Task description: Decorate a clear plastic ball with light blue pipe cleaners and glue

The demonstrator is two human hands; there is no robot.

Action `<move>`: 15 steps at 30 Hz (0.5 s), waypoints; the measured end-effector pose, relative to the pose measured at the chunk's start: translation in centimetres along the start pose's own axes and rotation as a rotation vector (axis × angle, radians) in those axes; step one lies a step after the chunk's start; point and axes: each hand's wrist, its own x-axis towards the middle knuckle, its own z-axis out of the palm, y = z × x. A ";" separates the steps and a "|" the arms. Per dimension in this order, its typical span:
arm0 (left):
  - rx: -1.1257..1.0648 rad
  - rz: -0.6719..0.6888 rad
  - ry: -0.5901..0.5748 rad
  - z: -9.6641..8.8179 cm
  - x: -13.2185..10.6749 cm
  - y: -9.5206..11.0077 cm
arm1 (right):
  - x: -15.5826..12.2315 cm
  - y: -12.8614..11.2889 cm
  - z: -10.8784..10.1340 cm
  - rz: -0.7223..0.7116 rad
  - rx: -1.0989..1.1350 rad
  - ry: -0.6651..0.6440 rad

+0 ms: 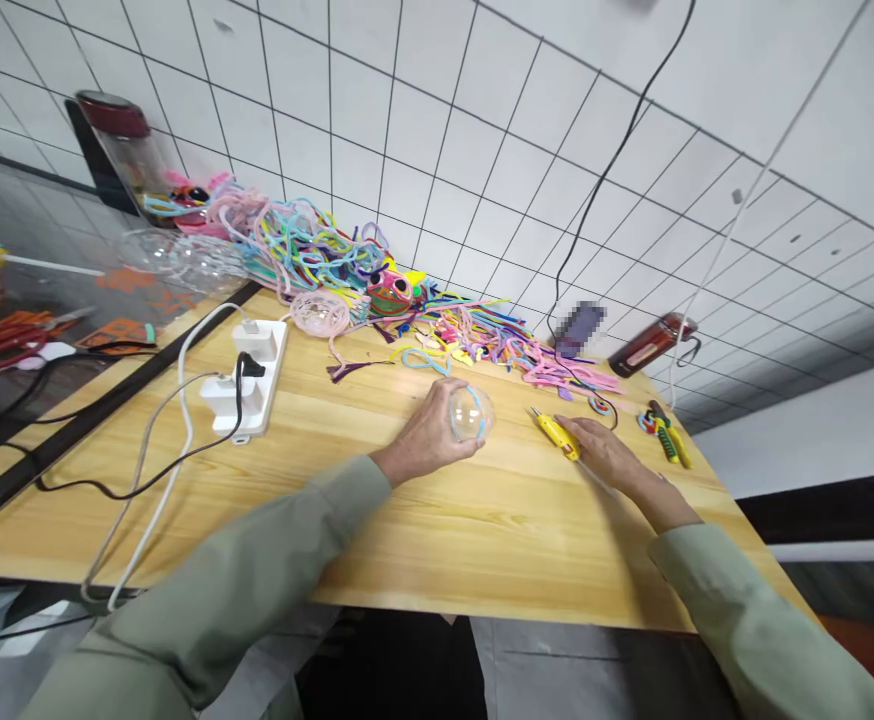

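While left grip (435, 428) holds clear ball (471, 414), right grip (608, 455) yellow tool (558, 438), pipe cleaners (309, 245) behind, power strip (269, 385) leftward

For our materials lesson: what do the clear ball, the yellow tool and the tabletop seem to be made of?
Clear ball: glossy, probably plastic, possibly glass; transparent with highlights.
Yellow tool: likely plastic body, judging by its smooth, bright colouring.
Tabletop: wood or laminate, smooth, showing grain.
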 end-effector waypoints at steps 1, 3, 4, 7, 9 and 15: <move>-0.009 -0.023 0.005 0.0 0.0 0.0 | 0.0 0.1 0.1 -0.005 -0.009 -0.003; -0.016 -0.055 0.018 0.1 -0.1 -0.1 | 0.1 0.2 0.3 -0.002 -0.017 0.008; -0.012 -0.062 0.024 0.1 -0.1 -0.1 | 0.1 0.3 0.3 0.005 -0.016 0.023; 0.011 -0.056 0.027 0.2 -0.1 -0.1 | 0.4 -0.1 -0.1 0.046 -0.010 0.107; 0.021 -0.046 0.021 0.1 -0.1 -0.2 | 0.7 -1.3 -0.8 0.108 0.018 0.205; 0.066 0.008 0.003 -0.1 0.1 0.0 | 3.3 -8.0 -1.9 0.459 0.586 0.501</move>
